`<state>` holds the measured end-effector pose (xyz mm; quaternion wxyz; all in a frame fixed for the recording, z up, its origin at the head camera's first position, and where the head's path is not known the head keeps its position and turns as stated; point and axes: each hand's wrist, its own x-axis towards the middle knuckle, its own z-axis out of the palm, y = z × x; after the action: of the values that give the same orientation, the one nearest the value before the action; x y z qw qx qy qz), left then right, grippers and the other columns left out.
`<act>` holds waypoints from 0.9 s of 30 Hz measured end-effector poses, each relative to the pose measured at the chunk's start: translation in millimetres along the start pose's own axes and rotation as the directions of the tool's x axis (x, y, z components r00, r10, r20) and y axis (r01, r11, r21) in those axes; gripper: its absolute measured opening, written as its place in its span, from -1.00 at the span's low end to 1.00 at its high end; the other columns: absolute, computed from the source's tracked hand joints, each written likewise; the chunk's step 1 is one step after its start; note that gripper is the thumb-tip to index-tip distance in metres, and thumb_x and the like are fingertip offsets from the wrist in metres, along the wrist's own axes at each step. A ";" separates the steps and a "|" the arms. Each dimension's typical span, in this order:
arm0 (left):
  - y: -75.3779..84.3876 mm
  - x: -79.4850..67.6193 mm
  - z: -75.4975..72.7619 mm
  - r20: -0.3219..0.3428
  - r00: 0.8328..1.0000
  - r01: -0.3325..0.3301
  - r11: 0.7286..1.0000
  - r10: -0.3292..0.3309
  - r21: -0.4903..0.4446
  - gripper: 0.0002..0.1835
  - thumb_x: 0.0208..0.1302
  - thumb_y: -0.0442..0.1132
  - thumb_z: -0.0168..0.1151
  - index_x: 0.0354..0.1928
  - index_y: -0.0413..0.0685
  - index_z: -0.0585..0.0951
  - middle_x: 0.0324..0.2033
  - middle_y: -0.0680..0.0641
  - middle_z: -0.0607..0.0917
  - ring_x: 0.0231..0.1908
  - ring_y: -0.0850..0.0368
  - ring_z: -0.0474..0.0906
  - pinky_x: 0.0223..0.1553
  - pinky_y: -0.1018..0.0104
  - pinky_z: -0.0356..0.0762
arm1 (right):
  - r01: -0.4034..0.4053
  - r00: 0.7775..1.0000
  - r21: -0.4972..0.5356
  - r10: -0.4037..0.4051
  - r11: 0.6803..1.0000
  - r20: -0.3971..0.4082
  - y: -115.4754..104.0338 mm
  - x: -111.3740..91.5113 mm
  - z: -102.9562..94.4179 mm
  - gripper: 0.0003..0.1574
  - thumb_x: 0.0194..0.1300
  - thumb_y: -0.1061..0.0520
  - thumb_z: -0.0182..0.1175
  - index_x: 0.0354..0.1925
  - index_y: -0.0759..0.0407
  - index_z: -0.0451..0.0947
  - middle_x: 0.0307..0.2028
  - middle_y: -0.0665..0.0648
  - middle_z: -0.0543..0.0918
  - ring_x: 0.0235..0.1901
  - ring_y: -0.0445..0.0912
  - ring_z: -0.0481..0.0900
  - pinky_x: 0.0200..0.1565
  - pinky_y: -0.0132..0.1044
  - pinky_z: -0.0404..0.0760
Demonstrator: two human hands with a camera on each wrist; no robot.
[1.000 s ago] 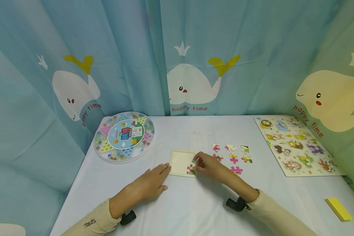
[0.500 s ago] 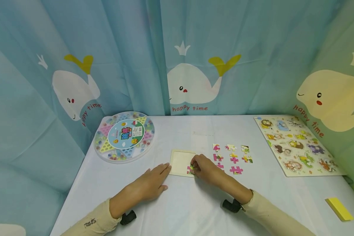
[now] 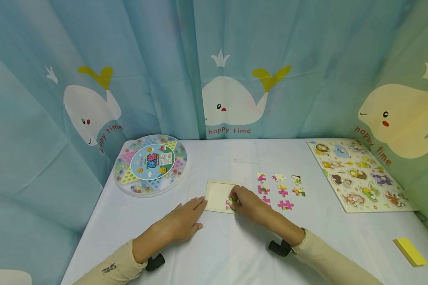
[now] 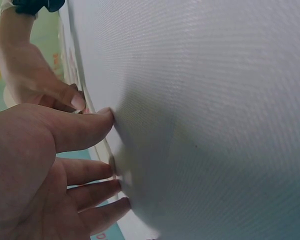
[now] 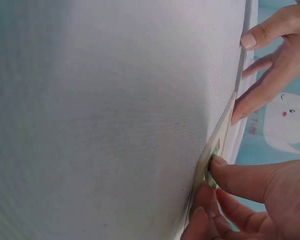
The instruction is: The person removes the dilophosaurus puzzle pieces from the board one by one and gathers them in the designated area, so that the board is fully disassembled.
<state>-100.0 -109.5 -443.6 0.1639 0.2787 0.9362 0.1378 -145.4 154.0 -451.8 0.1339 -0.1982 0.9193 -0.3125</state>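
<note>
A small cream puzzle tray (image 3: 217, 194) lies on the white table, its left part bare. Puzzle pieces with pink and green print (image 3: 229, 204) sit in its lower right corner, partly covered by my right hand (image 3: 247, 204). That hand pinches a puzzle piece with green print (image 5: 214, 151) between thumb and fingers, down against the tray's right side. My left hand (image 3: 185, 219) lies flat with straight fingers, fingertips touching the tray's left edge. Right of the right hand, several loose puzzle pieces (image 3: 282, 193) lie in rows, one partly hidden by the hand.
A round Chinese checkers set (image 3: 151, 162) lies at the back left. At the right is a board with animal pictures (image 3: 363, 174), and nearer the front edge a yellow block (image 3: 410, 252). A blue curtain (image 3: 306, 47) with whales hangs behind the table.
My right hand has moved slightly left and down onto the tray's right side with the puzzle piece, then stayed nearly still. The left hand has kept its place.
</note>
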 end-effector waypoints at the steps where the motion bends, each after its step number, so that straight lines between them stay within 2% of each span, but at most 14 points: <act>1: 0.0 0.2 -0.3 -0.001 1.000 0.000 1.000 0.000 -0.002 -0.25 0.54 -0.10 0.27 0.61 -0.21 0.25 0.62 -0.18 0.24 0.60 -0.15 0.19 0.45 -0.33 0.30 | 0.003 1.000 0.008 -0.003 1.000 -0.005 -0.3 0.3 0.1 -0.74 0.43 0.31 0.34 0.00 0.22 0.49 -0.16 0.10 0.58 -0.22 -0.12 0.51 -0.14 -0.22 0.61; 8: 1.5 -0.4 -1.2 -0.001 1.000 0.006 1.000 -0.006 -0.007 -0.26 0.54 -0.11 0.26 0.61 -0.21 0.26 0.62 -0.18 0.24 0.59 -0.16 0.19 0.46 -0.34 0.28 | 0.110 0.992 0.041 -0.107 0.993 -0.071 6.5 1.2 -3.6 -0.83 0.44 0.36 0.29 -0.07 0.17 0.57 -0.23 0.04 0.68 -0.23 -0.15 0.59 -0.19 -0.31 0.63; 13: 0.8 -0.3 -0.7 0.002 1.000 0.008 1.000 -0.008 -0.006 -0.26 0.54 -0.10 0.26 0.61 -0.20 0.26 0.62 -0.17 0.24 0.60 -0.15 0.19 0.46 -0.33 0.28 | 0.165 0.977 0.035 -0.159 0.986 -0.140 12.0 -3.8 -25.3 -0.84 0.44 0.37 0.29 -0.13 0.14 0.60 -0.25 0.03 0.72 -0.23 -0.15 0.64 -0.19 -0.31 0.64; 17: -0.3 0.3 -0.2 0.001 1.000 0.003 1.000 -0.003 -0.006 -0.26 0.54 -0.10 0.26 0.61 -0.21 0.25 0.62 -0.18 0.24 0.60 -0.15 0.19 0.46 -0.33 0.29 | 0.160 0.973 0.012 -0.155 0.987 -0.171 25.2 -13.5 -51.8 -0.85 0.43 0.33 0.32 -0.11 0.14 0.60 -0.23 0.02 0.73 -0.24 -0.11 0.67 -0.24 -0.32 0.64; 22: -1.8 0.8 1.8 0.003 1.000 0.004 1.000 -0.004 -0.006 -0.26 0.55 -0.09 0.25 0.62 -0.20 0.25 0.62 -0.17 0.23 0.60 -0.16 0.18 0.46 -0.33 0.28 | 0.111 0.979 0.000 -0.109 0.994 -0.172 50.8 -31.6 -88.1 -0.86 0.46 0.35 0.27 -0.07 0.17 0.60 -0.21 0.06 0.72 -0.25 -0.02 0.68 -0.29 -0.34 0.64; 27: -3.2 2.3 3.1 0.007 1.000 0.011 1.000 -0.011 -0.001 -0.26 0.57 -0.07 0.23 0.63 -0.17 0.23 0.63 -0.15 0.22 0.61 -0.14 0.16 0.48 -0.32 0.25 | 0.069 0.989 -0.010 -0.069 0.998 -0.130 81.6 -53.7 -116.2 -0.91 0.49 0.30 0.27 -0.10 0.15 0.59 -0.23 0.05 0.69 -0.25 -0.05 0.65 -0.28 -0.33 0.61</act>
<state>-102.1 -110.2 -448.1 0.1683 0.2741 0.9369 0.1367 -163.8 297.9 -407.1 0.0621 -0.2094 0.9196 -0.3265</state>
